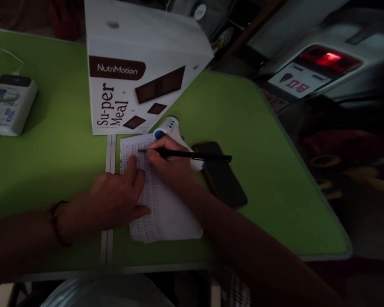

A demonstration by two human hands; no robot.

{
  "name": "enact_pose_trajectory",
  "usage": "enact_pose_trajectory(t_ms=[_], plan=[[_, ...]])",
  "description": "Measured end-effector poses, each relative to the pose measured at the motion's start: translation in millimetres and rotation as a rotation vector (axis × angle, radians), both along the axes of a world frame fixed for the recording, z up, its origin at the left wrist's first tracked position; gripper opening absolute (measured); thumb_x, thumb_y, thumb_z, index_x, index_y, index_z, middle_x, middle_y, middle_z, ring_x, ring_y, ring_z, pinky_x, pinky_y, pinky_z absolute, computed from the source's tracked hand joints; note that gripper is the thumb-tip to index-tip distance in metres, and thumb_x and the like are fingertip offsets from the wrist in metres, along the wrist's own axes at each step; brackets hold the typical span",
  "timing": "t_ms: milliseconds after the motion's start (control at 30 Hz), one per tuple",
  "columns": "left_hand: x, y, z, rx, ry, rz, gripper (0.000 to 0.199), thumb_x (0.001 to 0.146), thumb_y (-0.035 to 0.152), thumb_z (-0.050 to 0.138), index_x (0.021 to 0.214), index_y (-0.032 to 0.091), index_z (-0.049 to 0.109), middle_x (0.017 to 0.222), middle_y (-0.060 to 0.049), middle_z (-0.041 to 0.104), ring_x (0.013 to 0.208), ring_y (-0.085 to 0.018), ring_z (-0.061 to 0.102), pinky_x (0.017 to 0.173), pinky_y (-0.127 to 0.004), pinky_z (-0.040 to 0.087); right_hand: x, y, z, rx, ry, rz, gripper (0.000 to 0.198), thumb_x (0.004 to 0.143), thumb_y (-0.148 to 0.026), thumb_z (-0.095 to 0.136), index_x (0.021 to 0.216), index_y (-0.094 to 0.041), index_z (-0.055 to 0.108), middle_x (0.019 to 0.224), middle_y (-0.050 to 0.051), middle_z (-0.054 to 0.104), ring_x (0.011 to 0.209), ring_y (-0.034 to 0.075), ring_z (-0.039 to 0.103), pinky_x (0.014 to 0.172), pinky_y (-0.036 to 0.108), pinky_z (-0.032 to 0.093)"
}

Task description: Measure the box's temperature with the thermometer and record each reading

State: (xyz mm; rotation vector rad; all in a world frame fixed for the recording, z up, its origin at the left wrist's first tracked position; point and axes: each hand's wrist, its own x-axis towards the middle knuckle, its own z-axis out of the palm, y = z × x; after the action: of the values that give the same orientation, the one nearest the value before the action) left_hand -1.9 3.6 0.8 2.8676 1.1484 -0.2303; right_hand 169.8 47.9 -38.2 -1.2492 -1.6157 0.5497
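Observation:
A black pen (195, 154) is held in my right hand (169, 164), its tip touching the upper part of a white sheet of paper (176, 213). Rows of small handwriting or print cover the sheet's left side. My left hand (118, 196) rests on the paper's left edge, index finger pointing toward the pen tip and thumb spread over the sheet. Partly behind my right hand lies a white and blue infrared thermometer (168, 125). A dark phone (225, 177) lies face-up to the right of the paper, beside the thermometer's handle.
A large white NutriMotion box (115, 40) stands just beyond the paper on the green table (259, 213). At the far left sits a white power bank (11, 106) with cables. A white machine (320, 64) with a red-lit display is beyond the table's right edge.

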Motion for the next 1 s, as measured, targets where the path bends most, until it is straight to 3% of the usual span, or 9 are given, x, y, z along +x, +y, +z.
enact_pose_trajectory(t_ms=[1000], plan=[[-0.1,1.1,2.7,-0.031,-0.001,0.013,0.068,0.086,0.061,0.062,0.132,0.012,0.054,0.154,-0.03,0.031,0.071,-0.026,0.071,0.057,-0.037,0.055,-0.4,0.0,-1.4,-0.027,0.042,-0.05,0.009,0.071,-0.022,0.057,0.063,-0.022,0.053,0.057,-0.004,0.054,0.056,0.012,0.048,0.057,0.027,0.044]])
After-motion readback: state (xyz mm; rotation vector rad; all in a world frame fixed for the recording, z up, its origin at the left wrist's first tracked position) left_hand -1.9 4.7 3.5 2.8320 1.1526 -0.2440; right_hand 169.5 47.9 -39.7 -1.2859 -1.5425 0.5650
